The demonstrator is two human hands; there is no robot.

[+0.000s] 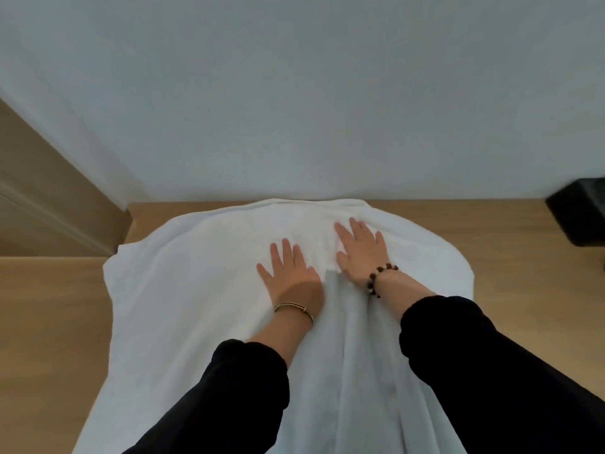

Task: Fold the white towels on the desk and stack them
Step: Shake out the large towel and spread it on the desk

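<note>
A large white towel (183, 290) lies spread over the wooden desk (49, 322), reaching from the wall back to the near edge of the view. My left hand (289, 273) lies flat on it near the middle, fingers straight and spread. My right hand (360, 250) presses flat on the towel just to the right and a little farther back. A raised crease (340, 322) runs between my two forearms toward me. Both arms wear black sleeves, with a thin bangle on the left wrist and a bead bracelet on the right.
A white wall (294, 93) stands directly behind the desk. A black box-like object (579, 214) sits at the desk's far right. A beige panel or door (42, 198) stands at the left, beside a step in the desk edge.
</note>
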